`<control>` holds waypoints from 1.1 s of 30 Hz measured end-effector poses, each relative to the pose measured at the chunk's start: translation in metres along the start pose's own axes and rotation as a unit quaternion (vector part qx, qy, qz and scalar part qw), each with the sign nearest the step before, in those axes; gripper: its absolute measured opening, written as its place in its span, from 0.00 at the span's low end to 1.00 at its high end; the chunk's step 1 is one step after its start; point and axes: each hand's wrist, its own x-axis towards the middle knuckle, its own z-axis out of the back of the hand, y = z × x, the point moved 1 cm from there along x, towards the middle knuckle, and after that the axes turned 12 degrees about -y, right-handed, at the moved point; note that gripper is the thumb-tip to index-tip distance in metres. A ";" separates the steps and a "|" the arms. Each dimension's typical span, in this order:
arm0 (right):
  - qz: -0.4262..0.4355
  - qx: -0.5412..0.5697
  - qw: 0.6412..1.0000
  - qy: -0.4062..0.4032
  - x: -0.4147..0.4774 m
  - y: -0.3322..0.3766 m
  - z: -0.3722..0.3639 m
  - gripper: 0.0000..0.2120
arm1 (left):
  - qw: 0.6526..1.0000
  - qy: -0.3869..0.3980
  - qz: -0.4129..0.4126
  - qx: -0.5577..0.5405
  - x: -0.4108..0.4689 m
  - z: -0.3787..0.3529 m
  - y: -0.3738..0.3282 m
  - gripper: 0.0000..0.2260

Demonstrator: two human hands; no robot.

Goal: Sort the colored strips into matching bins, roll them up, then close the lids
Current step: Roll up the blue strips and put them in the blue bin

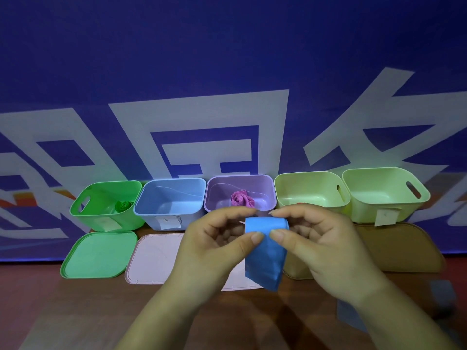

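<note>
Hands come nearest, in front of the blue bin (147, 218) and a little to its right: the left hand (214, 246) and the right hand (321, 246) each pinch a blue strip (265, 253) between thumb and curled fingers. The strip's top bends over into a loop and the rest hangs down above the brown table (75, 311).

Directly in front of the blue bin lies a pink lid (154, 258), partly hidden by the left hand. A green lid (99, 253) lies in front of it to the left, and tan lids (399, 246) lie flat in front of it far to the right.

The blue bin stands open in a row. Touching its left side is a green bin (96, 218) with a green roll (123, 206) inside. Touching its right side is a purple bin (219, 195) holding a pink roll (241, 198). Further right stand two pale yellow-green bins (310, 188), side by side.

Behind the blue bin hangs a blue banner (227, 72) with large white characters
</note>
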 end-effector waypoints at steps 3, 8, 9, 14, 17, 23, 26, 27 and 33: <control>-0.013 0.014 1.000 -0.003 0.001 0.002 0.000 0.11 | 1.000 0.004 -0.021 0.013 0.000 0.001 0.000 0.16; -0.032 0.007 0.999 -0.003 0.004 0.004 0.000 0.09 | 0.999 0.011 -0.042 0.022 -0.001 0.000 0.001 0.15; -0.035 0.007 0.999 -0.002 0.004 0.004 0.000 0.10 | 0.999 0.008 -0.042 0.022 0.000 0.000 0.001 0.14; -0.027 -0.004 1.000 -0.001 0.004 0.004 0.000 0.10 | 0.999 -0.003 -0.032 0.021 0.000 -0.001 0.002 0.15; -0.014 0.015 1.000 0.009 0.002 0.004 0.000 0.12 | 1.000 -0.006 -0.014 0.004 -0.001 -0.003 0.003 0.15; 0.025 0.004 0.999 0.019 0.000 0.002 0.001 0.17 | 1.000 -0.016 0.004 0.000 0.000 -0.005 -0.001 0.11; 0.030 -0.004 0.999 0.013 0.000 0.000 0.001 0.16 | 1.000 -0.014 0.008 0.002 -0.001 -0.006 -0.004 0.13; 0.028 -0.004 1.000 0.012 0.000 -0.001 0.001 0.16 | 1.000 -0.014 0.005 0.008 -0.001 -0.006 -0.004 0.13; 0.013 0.002 1.000 0.003 0.001 0.000 0.001 0.14 | 1.000 -0.003 0.003 0.015 0.001 -0.004 0.001 0.13</control>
